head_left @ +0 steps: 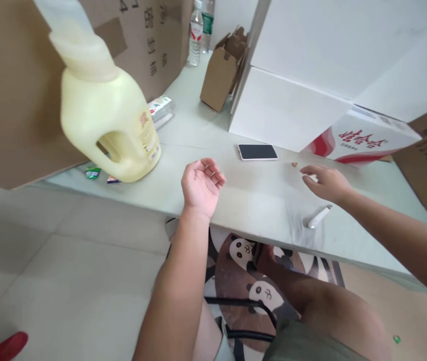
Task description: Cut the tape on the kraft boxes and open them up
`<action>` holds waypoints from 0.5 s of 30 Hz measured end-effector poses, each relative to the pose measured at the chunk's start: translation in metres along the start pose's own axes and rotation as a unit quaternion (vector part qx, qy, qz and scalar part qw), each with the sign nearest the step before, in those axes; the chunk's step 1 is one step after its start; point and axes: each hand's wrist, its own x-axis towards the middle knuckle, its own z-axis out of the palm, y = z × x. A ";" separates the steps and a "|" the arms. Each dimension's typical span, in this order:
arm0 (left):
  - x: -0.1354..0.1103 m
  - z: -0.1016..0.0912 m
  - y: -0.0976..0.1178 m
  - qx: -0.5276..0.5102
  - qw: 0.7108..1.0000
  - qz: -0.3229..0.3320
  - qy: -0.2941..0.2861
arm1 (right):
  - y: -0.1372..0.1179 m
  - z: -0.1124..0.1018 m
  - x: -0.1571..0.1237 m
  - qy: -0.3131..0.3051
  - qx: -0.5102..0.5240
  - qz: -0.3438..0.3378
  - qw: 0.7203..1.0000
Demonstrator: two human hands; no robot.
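- Catching light on the big jug (123, 105), all smooth, cloudy plastic with a soft sheen;
- switching to dry, matt cardboard on the large carton (6, 100), and again on the small carrier box (219, 77);
- glinting on the water bottles (195, 37), in clear, glossy plastic;
- running smooth and matt over the white boxes (281, 108), coated card by the look;
- picking up a faint gloss on the red-and-white box (356, 140), in printed card;
- shining dark and glassy across the phone (258, 152);
- reading as smooth, hard plastic on the white stick-shaped thing (319, 217);
- spreading smooth over the tabletop (186, 135), hard to call for material;
- looking like tile on the floor (85, 281), dully polished;
- passing for dark, satin metal on the black bars (239, 302);
- going matt on the cloth shorts (311, 343).
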 end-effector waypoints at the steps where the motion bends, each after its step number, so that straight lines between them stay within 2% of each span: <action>1: -0.001 -0.001 0.003 -0.010 1.000 -0.003 0.001 | -0.027 0.001 0.017 -0.003 0.011 -0.036 0.999; 4: -0.003 -0.003 0.008 -0.049 0.998 -0.031 -0.019 | -0.112 0.004 0.074 0.007 0.050 -0.124 0.991; 6: -0.003 -0.005 0.009 -0.061 0.996 -0.059 -0.039 | -0.166 0.005 0.117 0.036 0.113 -0.168 0.979; 9: 0.001 -0.010 0.012 -0.044 0.994 -0.083 -0.055 | -0.230 -0.001 0.182 0.080 0.208 -0.156 0.962; 12: 0.004 -0.016 0.021 -0.042 0.995 -0.073 -0.056 | -0.262 -0.016 0.242 0.115 0.233 -0.120 0.958; 15: 0.007 -0.018 0.027 -0.068 0.996 -0.048 -0.022 | -0.262 -0.024 0.303 0.154 0.253 -0.103 0.949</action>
